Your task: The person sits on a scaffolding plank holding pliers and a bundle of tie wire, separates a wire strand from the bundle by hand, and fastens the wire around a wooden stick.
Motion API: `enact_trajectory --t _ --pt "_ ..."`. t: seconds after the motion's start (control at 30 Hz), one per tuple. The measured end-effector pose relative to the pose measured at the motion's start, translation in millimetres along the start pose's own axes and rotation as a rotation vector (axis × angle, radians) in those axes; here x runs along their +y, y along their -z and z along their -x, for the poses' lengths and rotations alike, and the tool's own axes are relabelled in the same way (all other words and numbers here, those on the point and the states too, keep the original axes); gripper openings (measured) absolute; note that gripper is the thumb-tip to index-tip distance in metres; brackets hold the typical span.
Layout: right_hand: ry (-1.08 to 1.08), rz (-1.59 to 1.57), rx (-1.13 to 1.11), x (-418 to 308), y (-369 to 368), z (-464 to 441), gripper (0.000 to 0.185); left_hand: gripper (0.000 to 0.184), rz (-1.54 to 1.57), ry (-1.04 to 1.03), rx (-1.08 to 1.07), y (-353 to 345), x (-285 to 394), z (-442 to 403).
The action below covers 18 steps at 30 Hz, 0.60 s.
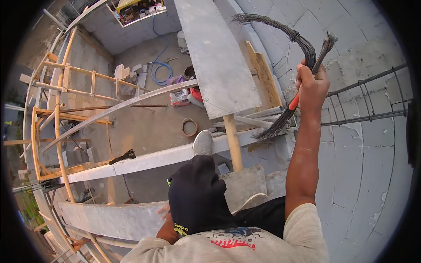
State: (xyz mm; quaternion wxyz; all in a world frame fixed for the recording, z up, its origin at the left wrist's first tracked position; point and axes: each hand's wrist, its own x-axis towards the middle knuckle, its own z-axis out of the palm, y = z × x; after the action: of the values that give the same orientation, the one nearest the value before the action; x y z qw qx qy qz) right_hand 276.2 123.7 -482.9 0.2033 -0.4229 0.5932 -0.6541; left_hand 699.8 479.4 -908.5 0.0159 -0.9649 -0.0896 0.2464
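My right hand is raised beside the block wall, its fingers wrapped round a curved bundle of dark tie wire. In the same grip is a tool with a worn metal head and an orange-red handle; it looks like pincers. The wire's loose ends hang below the fist. Low at my left side, my left hand shows only partly behind my knee. Its fingers look spread against the edge of a grey plank.
My shoe rests on a narrow white beam high above the floor. A rebar ladder runs along the block wall at right. Wide board lies ahead; bamboo scaffolding stands left. Below are a bucket and blue hose.
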Motion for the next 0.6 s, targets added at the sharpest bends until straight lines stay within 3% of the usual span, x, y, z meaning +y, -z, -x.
enact_trajectory --t 0.2,0.4,0.6 --pt "-0.024 -0.014 -0.020 -19.4 -6.1 3.1 0.006 0.149 0.014 -0.007 -0.022 7.8 -18.6 -1.6" --pt "0.069 0.070 -0.054 12.3 -28.8 -7.2 0.005 0.148 -0.030 -0.025 -0.031 12.8 -26.3 -6.1" --pt "-0.060 0.109 -0.080 42.0 -72.9 -0.9 0.006 0.147 -0.079 0.022 -0.052 14.5 -19.3 -1.7"
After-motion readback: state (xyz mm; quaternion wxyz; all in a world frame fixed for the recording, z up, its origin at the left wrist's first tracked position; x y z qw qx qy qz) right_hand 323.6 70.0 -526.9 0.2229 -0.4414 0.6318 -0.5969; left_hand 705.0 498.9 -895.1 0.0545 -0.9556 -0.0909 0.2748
